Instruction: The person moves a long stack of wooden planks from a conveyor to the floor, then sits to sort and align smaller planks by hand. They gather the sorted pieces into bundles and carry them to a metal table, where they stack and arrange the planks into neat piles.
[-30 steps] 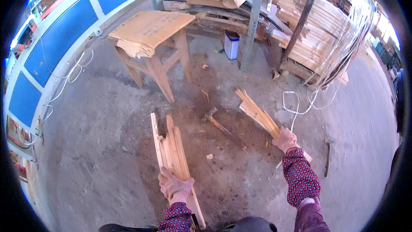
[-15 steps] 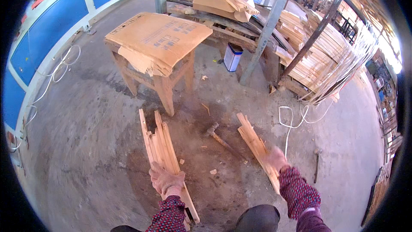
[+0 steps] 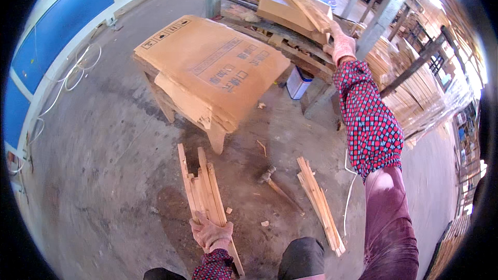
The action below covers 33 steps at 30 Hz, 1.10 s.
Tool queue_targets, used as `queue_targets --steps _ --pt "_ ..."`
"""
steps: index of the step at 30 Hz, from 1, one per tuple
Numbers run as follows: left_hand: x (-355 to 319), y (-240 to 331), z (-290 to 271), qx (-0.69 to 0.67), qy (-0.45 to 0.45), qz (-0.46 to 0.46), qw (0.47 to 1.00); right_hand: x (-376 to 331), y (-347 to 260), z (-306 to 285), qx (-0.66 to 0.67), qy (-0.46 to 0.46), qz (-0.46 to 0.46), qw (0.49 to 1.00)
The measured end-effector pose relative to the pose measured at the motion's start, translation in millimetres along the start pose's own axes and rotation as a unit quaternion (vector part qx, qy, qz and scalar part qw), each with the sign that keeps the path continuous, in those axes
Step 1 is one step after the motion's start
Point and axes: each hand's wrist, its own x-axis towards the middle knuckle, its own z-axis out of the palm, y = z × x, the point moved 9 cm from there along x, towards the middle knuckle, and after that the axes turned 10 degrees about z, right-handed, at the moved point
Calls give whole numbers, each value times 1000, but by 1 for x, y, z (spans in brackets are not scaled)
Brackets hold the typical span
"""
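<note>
My left hand [image 3: 211,234], in a pale pink glove, is closed over the near part of a bundle of wooden strips [image 3: 203,189] lying on the floor. My right arm is stretched far forward. Its gloved right hand [image 3: 342,45] is at the near end of a wooden board [image 3: 305,6] that lies on a cardboard box; thumb and fingers look spread around that end. Between my hands a hammer [image 3: 280,189] rests on the floor. A smaller bundle of wooden strips [image 3: 317,202] lies to its right, touched by neither hand.
A wooden stool topped with flattened cardboard [image 3: 207,67] stands ahead. Behind it are the cardboard box [image 3: 280,13], a pallet, a metal post [image 3: 381,21] and a blue-and-white can [image 3: 298,83]. Stacked timber [image 3: 410,78] stands at right. White cords [image 3: 70,75] lie near blue panels.
My right hand has left the right-hand bundle of strips and reached forward to the board on the box. My left hand stays on its bundle. The view has shifted slightly.
</note>
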Motion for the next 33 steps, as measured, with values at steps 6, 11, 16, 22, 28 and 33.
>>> queue_targets --steps 6,11,16,22,28,33 --pt "9 -2 17 -15 -6 -3 1000 54 19 28 -106 -26 31 994" --pt "14 -1 30 -13 5 12 1000 63 50 54 -75 9 16 997" --pt "6 -9 7 -35 36 -4 999 -50 -23 12 76 55 -51 994" --pt "7 0 18 -22 40 18 999 -44 -8 -46 116 -11 142 983" --pt "1 4 12 -24 56 15 998 -6 -87 1 -162 -147 -9 976" --pt "5 -1 10 -34 56 18 998 -39 -75 44 -150 -99 77 981"
